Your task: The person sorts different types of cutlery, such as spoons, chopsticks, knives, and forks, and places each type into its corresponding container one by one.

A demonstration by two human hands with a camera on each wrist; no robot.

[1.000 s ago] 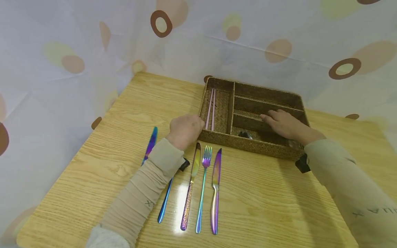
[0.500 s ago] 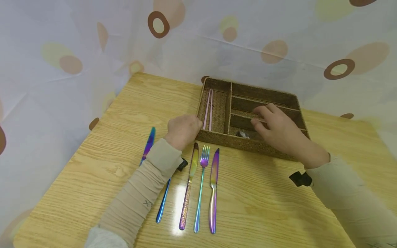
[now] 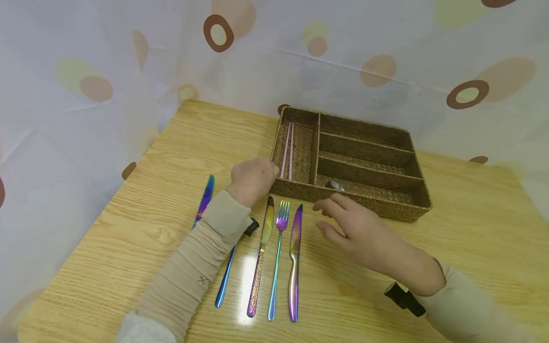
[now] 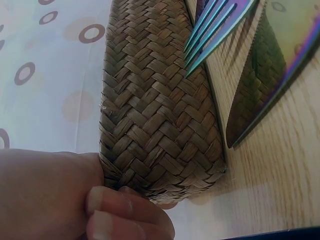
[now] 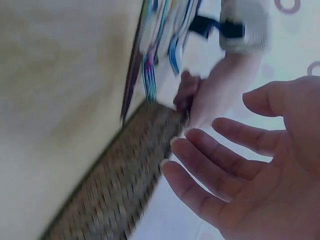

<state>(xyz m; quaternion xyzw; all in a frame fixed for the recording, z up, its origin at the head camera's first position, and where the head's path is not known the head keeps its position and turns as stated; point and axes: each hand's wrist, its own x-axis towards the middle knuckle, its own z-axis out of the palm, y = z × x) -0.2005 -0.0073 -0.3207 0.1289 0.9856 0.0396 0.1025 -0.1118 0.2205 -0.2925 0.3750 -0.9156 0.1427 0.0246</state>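
White cloth with brown and yellow spots [image 3: 257, 71] hangs behind and to the left of a wood table [image 3: 351, 295]. On the table, toward the back, sits a woven tray [image 3: 300, 189] with one long compartment at left and three crosswise ones at right.

Beige sleeves [image 3: 184, 276] reach in from both sides. The right hand [image 3: 360, 233] is free — fingers apart and slightly bent, holding nothing — just before the tray's near wall. The left hand [image 3: 252, 180] grips the tray's near left corner, fingers curled against it.

In front of the tray lie, left to right, a knife with a patterned handle [image 3: 260, 259], a fork [image 3: 276, 257] and a plain knife [image 3: 295, 257], side by side and apart. Two chopsticks [image 3: 291, 152] rest in the long compartment. Beside the left sleeve show a blue handle [image 3: 225, 278] and, across it, a blue-purple blade [image 3: 206, 197]. Smallest is a shiny thing [image 3: 336, 186] in the nearest crosswise compartment, too small to identify.
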